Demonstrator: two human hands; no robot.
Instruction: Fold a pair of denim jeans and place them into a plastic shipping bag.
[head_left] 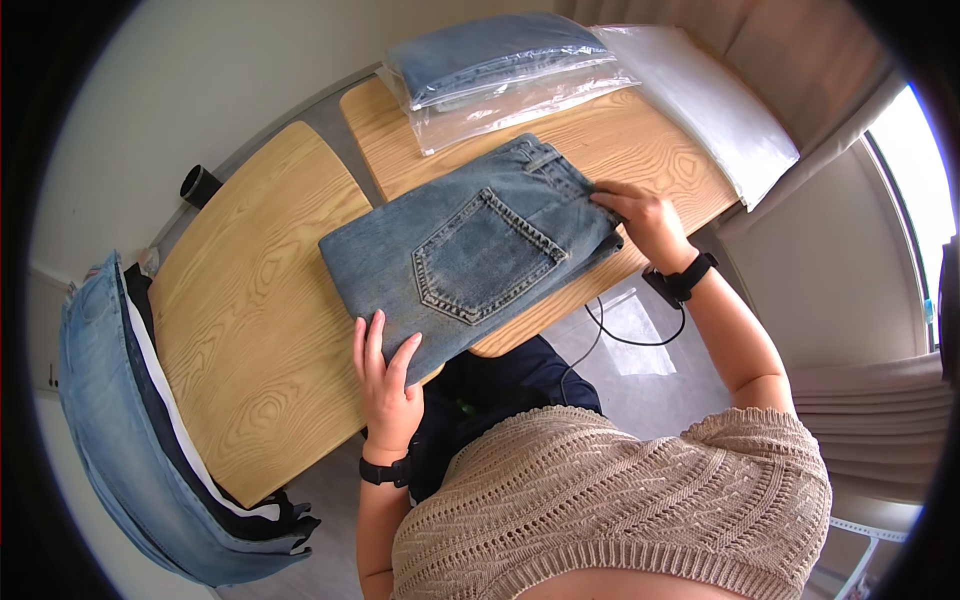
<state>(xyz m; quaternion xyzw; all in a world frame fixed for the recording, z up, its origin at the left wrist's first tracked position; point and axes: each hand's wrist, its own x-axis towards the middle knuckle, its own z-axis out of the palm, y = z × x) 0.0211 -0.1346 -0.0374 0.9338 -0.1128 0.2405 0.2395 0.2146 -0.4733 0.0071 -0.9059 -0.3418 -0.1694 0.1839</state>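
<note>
A folded pair of blue jeans (385, 250) lies across two wooden tabletops, a stitched back pocket facing up and the waistband toward the far right. My left hand (388, 385) rests at the near left corner of the fold, fingers spread and stretched out on the denim. At the waistband end, my right hand (645, 222) has its fingers closed on the edge of the jeans; the thumb is partly hidden. Each wrist wears a black band.
Bagged folded jeans (500, 60) lie at the far edge, beside a stack of clear plastic bags (700, 100). More jeans (110, 400) hang over the left table's edge. A gap parts the left tabletop (250, 270) from the right one. A black cable (640, 343) hangs below.
</note>
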